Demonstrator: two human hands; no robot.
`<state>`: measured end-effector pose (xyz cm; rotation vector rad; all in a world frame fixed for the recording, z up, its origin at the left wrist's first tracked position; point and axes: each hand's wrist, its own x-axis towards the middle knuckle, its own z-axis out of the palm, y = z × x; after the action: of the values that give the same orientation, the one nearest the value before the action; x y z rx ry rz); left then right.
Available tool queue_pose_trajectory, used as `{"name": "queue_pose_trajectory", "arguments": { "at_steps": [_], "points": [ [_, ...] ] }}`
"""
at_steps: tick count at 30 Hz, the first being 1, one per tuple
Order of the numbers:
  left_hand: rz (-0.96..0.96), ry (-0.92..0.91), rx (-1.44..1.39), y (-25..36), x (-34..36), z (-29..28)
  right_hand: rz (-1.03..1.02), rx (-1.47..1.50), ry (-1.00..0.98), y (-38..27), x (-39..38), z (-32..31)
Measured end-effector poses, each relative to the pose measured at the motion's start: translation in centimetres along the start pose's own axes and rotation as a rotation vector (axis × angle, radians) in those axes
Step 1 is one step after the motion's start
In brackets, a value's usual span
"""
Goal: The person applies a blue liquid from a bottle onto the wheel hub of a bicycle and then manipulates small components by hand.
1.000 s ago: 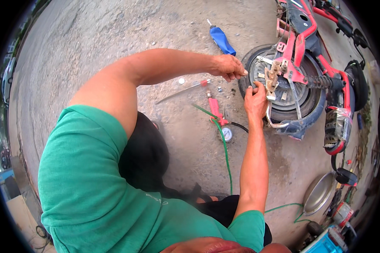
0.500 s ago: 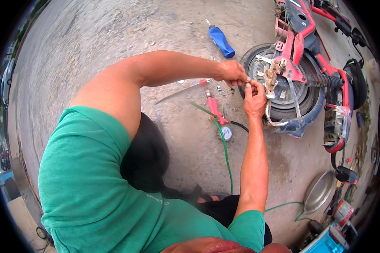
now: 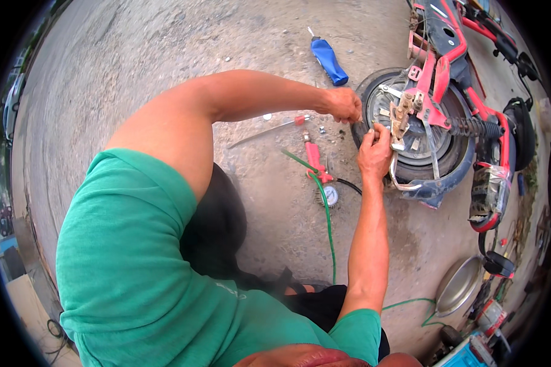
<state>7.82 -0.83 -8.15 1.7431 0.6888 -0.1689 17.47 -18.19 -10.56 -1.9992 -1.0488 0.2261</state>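
Observation:
My left hand (image 3: 344,105) is closed, fingertips pressed together at the left edge of a wheel (image 3: 366,98). What it pinches is too small to make out. Lower and to the right, my right hand (image 3: 375,150) has thumb and forefinger drawn together beside the hub and a rusty bracket (image 3: 400,116); anything between them cannot be made out. The wheel belongs to a red and black scooter (image 3: 442,76) lying on its side. Below my left hand, on the ground, lie a red tyre inflator (image 3: 314,156) with a round gauge (image 3: 330,195) and a long thin metal tool (image 3: 266,133) with a red end.
A blue squeeze bottle (image 3: 329,61) lies on the concrete beyond my left hand. Small nuts (image 3: 322,129) are scattered beside the inflator. A green hose (image 3: 330,235) runs toward me. At lower right are a metal basin (image 3: 459,286) and a blue box (image 3: 471,352).
My two hands, which were touching at the wheel's edge, have come apart. The right has dropped slightly lower. The view has shifted a little, moving the scooter down and right.

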Motion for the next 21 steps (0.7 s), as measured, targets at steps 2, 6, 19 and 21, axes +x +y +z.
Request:
{"name": "queue_pose_trajectory", "arguments": {
  "at_steps": [2, 6, 19, 21],
  "points": [
    [0.003, 0.049, 0.043, -0.2, 0.5, -0.1, 0.012, -0.072, -0.008, -0.1, 0.2, 0.1],
    [0.015, 0.109, 0.12, -0.5, 1.8, -0.1, 0.024, -0.181, -0.063, -0.2, 1.2, 0.3],
    [0.112, 0.186, 0.273, -0.4, 3.9, 1.9, 0.152, -0.164, -0.19, -0.3, 2.4, 0.0],
    [0.102, 0.173, 0.233, -0.5, 3.9, 1.9, 0.151, -0.15, -0.19, -0.4, 2.4, 0.0]
  ]
}}
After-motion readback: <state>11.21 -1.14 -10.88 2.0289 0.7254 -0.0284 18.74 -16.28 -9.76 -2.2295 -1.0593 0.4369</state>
